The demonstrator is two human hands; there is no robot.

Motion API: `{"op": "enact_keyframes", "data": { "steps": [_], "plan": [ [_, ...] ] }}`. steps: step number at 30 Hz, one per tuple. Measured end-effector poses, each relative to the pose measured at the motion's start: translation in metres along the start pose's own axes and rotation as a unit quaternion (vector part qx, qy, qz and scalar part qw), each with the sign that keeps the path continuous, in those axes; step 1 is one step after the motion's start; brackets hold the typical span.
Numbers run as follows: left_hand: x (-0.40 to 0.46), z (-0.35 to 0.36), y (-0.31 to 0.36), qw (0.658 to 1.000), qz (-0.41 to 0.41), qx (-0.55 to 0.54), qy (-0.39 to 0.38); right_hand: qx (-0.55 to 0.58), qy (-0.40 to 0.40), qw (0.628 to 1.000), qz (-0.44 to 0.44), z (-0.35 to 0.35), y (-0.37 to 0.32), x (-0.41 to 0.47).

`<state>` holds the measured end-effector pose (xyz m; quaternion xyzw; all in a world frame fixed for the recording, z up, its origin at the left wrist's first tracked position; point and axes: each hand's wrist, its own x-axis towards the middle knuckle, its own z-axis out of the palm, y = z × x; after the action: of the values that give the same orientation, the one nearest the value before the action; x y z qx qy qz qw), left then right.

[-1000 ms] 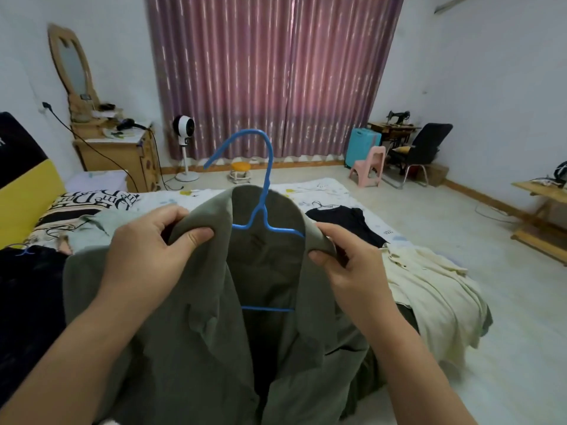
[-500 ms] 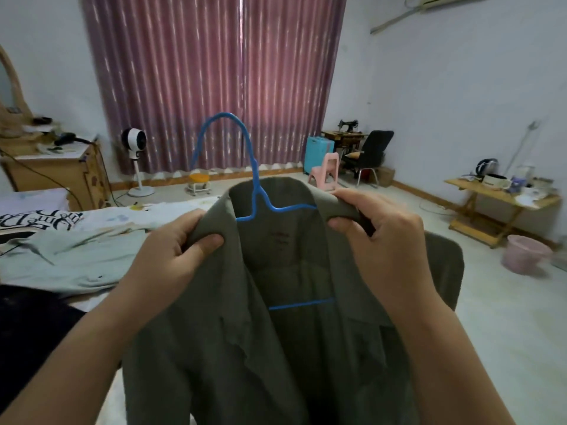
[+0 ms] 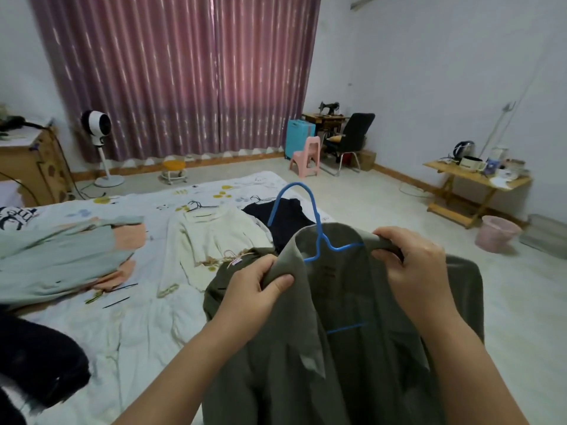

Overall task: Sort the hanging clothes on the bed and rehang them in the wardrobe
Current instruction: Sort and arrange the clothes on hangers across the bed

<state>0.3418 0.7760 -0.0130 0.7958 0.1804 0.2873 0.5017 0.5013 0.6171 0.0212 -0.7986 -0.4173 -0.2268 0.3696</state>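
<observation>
Olive-green jacket (image 3: pixel 352 348) hung on a blue hanger (image 3: pixel 319 240), held up between the hands. Left hand (image 3: pixel 254 289) pinches the left collar edge between thumb and curled fingers; right hand (image 3: pixel 414 265) grips the right shoulder over the hanger arm, fingers curled round the cloth. Hook rises just above and between the hands. Beyond the left hand, on the bed (image 3: pixel 138 326), lie a cream garment (image 3: pixel 211 243), a black garment (image 3: pixel 285 219) and a pale green garment (image 3: pixel 52 259).

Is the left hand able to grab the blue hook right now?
Probably not yet: the left hand grips the olive jacket's collar. The blue hanger's hook stands uncovered just above, so letting go first would free it.
</observation>
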Motion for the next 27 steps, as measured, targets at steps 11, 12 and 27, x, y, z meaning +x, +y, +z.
{"op": "enact_keyframes", "data": {
  "steps": [11, 12, 27],
  "plan": [
    [0.143, 0.014, -0.080, 0.997, -0.073, 0.031, -0.019, 0.010, -0.058, 0.997, 0.050, 0.124, 0.077, 0.105],
    [0.156, 0.013, -0.089, 0.996, -0.084, 0.029, -0.018, 0.012, -0.074, 0.996, 0.058, 0.139, 0.083, 0.116],
    [0.282, -0.019, -0.251, 0.955, -0.269, 0.120, 0.037, 0.032, -0.245, 0.964, 0.093, 0.363, 0.139, 0.232]
  ]
}}
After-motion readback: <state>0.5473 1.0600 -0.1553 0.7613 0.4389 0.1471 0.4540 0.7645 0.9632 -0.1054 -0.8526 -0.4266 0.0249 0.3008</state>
